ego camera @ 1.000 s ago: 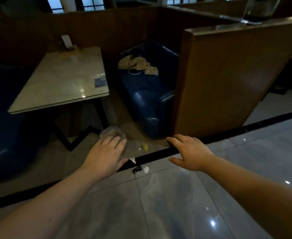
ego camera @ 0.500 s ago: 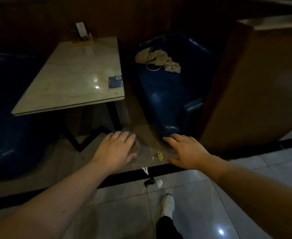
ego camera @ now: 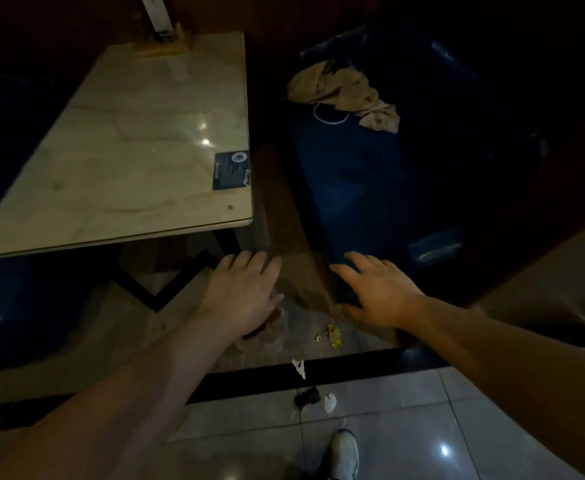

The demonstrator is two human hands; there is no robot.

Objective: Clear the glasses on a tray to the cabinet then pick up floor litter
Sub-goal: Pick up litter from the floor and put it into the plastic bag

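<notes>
Litter lies on the floor between a table and a bench: a crumpled clear plastic wrap (ego camera: 277, 336), a yellow wrapper (ego camera: 333, 335), a white paper scrap (ego camera: 299, 368), a small black piece (ego camera: 306, 397) and another white scrap (ego camera: 330, 402). My left hand (ego camera: 242, 296) hovers palm down over the plastic wrap with its fingers stretched out; whether it touches the wrap is hidden. My right hand (ego camera: 379, 292) is spread open above the bench's front corner, just beyond the yellow wrapper. Neither hand holds anything. No glasses or tray are in sight.
A pale marble-look table (ego camera: 128, 161) with a dark card (ego camera: 231, 170) and a wooden menu stand (ego camera: 161, 32) stands at the left. A blue bench (ego camera: 370, 181) carries a beige cloth (ego camera: 343, 93). A black floor strip (ego camera: 353, 370) crosses below. My shoe (ego camera: 344, 455) shows at the bottom.
The view has tipped down and moved closer to the booth. Both hands have reached forward and lower towards the litter, and my shoe has come into view.
</notes>
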